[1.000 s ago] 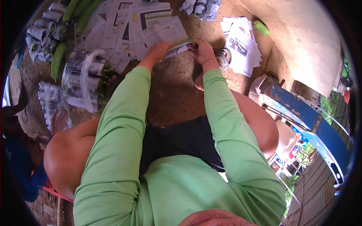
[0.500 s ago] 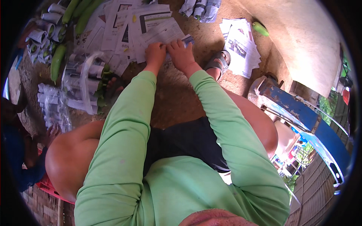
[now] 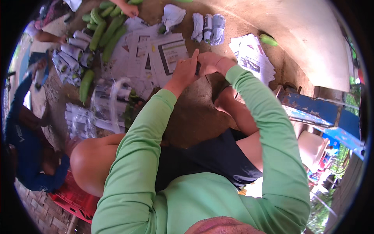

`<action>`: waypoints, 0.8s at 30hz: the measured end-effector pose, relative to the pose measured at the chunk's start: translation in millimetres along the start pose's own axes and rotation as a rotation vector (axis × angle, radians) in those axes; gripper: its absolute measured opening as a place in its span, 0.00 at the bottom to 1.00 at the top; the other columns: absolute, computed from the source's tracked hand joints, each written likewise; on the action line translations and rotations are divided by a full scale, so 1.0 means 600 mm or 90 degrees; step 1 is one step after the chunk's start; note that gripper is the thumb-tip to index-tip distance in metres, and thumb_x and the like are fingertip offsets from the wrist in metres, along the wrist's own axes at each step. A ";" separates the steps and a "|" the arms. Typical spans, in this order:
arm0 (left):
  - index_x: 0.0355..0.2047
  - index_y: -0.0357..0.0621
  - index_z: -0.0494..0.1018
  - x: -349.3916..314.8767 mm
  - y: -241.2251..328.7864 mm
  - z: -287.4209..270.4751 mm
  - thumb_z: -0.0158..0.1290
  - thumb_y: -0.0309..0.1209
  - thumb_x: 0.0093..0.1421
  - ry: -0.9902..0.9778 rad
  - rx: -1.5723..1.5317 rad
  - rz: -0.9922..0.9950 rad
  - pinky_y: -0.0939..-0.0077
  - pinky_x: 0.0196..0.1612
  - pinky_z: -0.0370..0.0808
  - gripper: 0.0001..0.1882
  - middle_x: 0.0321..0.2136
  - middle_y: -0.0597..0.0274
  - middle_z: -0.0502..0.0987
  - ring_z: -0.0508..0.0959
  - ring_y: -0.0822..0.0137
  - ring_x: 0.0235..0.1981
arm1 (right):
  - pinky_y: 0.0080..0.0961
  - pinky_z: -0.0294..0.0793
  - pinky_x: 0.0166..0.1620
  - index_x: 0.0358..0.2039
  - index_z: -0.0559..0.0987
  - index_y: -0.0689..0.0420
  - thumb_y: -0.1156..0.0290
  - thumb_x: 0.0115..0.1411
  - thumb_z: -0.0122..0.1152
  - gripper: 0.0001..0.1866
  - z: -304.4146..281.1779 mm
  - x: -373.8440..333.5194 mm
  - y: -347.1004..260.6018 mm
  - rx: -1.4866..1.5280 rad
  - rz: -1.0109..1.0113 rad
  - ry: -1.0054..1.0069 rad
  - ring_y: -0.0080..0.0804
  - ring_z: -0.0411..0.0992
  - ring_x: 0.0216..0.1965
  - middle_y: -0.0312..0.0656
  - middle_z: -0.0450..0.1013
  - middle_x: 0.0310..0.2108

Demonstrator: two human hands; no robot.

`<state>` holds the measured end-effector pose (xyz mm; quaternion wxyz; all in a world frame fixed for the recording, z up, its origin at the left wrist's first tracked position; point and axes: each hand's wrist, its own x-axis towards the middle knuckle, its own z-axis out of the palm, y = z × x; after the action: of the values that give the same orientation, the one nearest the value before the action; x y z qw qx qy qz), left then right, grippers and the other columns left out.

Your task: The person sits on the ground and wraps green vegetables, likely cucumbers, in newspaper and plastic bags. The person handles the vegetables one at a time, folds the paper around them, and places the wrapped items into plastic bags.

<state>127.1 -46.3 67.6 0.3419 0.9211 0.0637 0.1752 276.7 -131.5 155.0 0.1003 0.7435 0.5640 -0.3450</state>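
Observation:
My left hand [image 3: 186,74] and my right hand [image 3: 210,62] meet above the floor, just right of a spread of printed paper sheets [image 3: 169,54]. Their fingers curl in around something small; only a dark bit of it shows between them, so I cannot make out what it is. The right fingers are partly blurred. Long green cucumbers [image 3: 113,31] lie beyond the sheets at the far left, and a single cucumber [image 3: 86,85] rests nearer. Paper-wrapped rolls [image 3: 72,58] are piled beside them. Three more wrapped rolls [image 3: 208,28] sit side by side ahead of my hands.
Clear plastic bags of wrapped rolls [image 3: 111,101] stand by my left knee. A second paper stack [image 3: 249,54] and a lone cucumber [image 3: 269,39] lie right. Another person's hand [image 3: 130,10] reaches in at the top; someone in blue [image 3: 27,152] sits left, near a red crate [image 3: 76,195].
Both hands have lifted off the sheets and moved right, closing together. The sheet they were rolling has left the pile. My view has shifted, and a co-worker's hand now shows at the top.

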 end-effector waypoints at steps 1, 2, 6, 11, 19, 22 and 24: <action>0.68 0.38 0.57 0.027 0.026 -0.035 0.70 0.39 0.48 0.030 0.009 0.029 0.48 0.43 0.78 0.50 0.38 0.40 0.82 0.83 0.40 0.40 | 0.43 0.80 0.46 0.44 0.83 0.56 0.55 0.49 0.73 0.25 -0.049 -0.025 -0.005 -0.002 -0.039 0.044 0.51 0.81 0.42 0.50 0.82 0.37; 0.65 0.38 0.60 0.062 0.067 -0.083 0.68 0.40 0.51 -0.020 0.034 -0.019 0.49 0.42 0.78 0.45 0.36 0.41 0.82 0.83 0.40 0.39 | 0.43 0.79 0.48 0.45 0.82 0.57 0.53 0.49 0.73 0.27 -0.095 -0.056 -0.009 -0.005 -0.074 0.087 0.52 0.81 0.43 0.50 0.82 0.39; 0.54 0.39 0.66 0.130 0.124 -0.246 0.66 0.41 0.56 0.054 -0.026 -0.198 0.53 0.40 0.81 0.32 0.36 0.47 0.82 0.85 0.48 0.37 | 0.45 0.72 0.60 0.58 0.76 0.57 0.42 0.54 0.68 0.39 -0.290 -0.164 -0.100 -0.251 0.021 0.397 0.53 0.75 0.55 0.51 0.76 0.55; 0.55 0.41 0.67 0.199 0.248 -0.413 0.65 0.38 0.61 0.138 -0.776 -0.268 0.62 0.44 0.82 0.27 0.44 0.60 0.80 0.83 0.63 0.42 | 0.55 0.56 0.72 0.74 0.58 0.61 0.31 0.65 0.55 0.52 -0.366 -0.310 -0.044 0.465 -0.014 0.641 0.51 0.57 0.73 0.60 0.59 0.71; 0.55 0.39 0.69 0.125 0.349 -0.488 0.58 0.33 0.66 0.041 -0.874 -0.156 0.57 0.50 0.83 0.20 0.45 0.53 0.81 0.84 0.58 0.43 | 0.45 0.65 0.66 0.75 0.50 0.64 0.19 0.60 0.42 0.63 -0.311 -0.296 -0.103 1.013 -0.239 0.320 0.43 0.66 0.66 0.54 0.64 0.68; 0.54 0.40 0.67 0.110 0.379 -0.469 0.59 0.32 0.66 0.083 -0.954 -0.080 0.56 0.47 0.84 0.19 0.43 0.51 0.80 0.84 0.55 0.41 | 0.40 0.67 0.65 0.73 0.53 0.66 0.19 0.61 0.42 0.62 -0.296 -0.305 -0.118 1.052 -0.179 0.331 0.38 0.70 0.62 0.47 0.71 0.62; 0.53 0.43 0.65 0.117 0.371 -0.453 0.61 0.31 0.66 0.114 -0.995 -0.087 0.59 0.43 0.85 0.20 0.41 0.53 0.79 0.85 0.56 0.39 | 0.41 0.66 0.66 0.72 0.57 0.64 0.22 0.63 0.42 0.58 -0.280 -0.309 -0.108 1.083 -0.195 0.266 0.39 0.70 0.62 0.48 0.72 0.62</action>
<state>92.2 -33.5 423.8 0.8937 0.3901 0.0060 0.2215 261.9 -161.3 411.1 -0.6381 0.5304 0.2171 -0.5142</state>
